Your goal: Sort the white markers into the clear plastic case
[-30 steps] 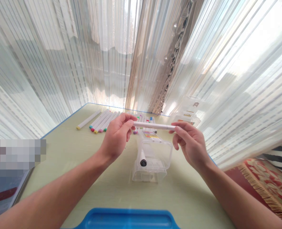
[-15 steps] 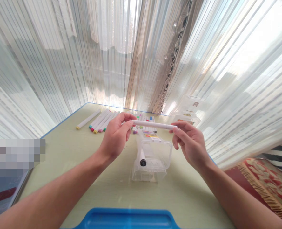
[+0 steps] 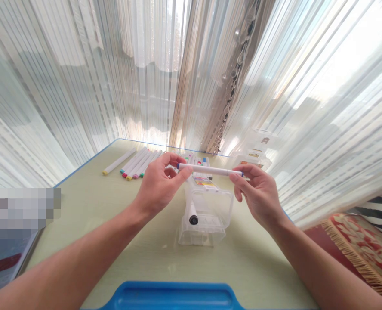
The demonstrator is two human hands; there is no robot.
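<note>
A white marker (image 3: 210,170) with dark blue ends is held level above the table between my two hands. My left hand (image 3: 160,181) pinches it near its left end, the thumb lying along the barrel. My right hand (image 3: 257,189) grips the other end between thumb and fingers. Below the marker stands a clear plastic case (image 3: 212,206), open toward me. Inside it lies a black-ended marker (image 3: 193,218) with its round end facing me. Behind my left hand, several white markers (image 3: 139,163) with coloured ends lie side by side on the table.
More markers (image 3: 204,162) lie behind the case. A clear plastic lid or box (image 3: 255,148) stands at the back right. The green table (image 3: 113,245) has a blue moulded edge (image 3: 174,297) near me. Sheer curtains (image 3: 146,86) hang behind it.
My left thumb has slid right along the barrel, and the marker's blue left end now shows. At the right, my fingers have shifted slightly and that blue end shows more clearly.
</note>
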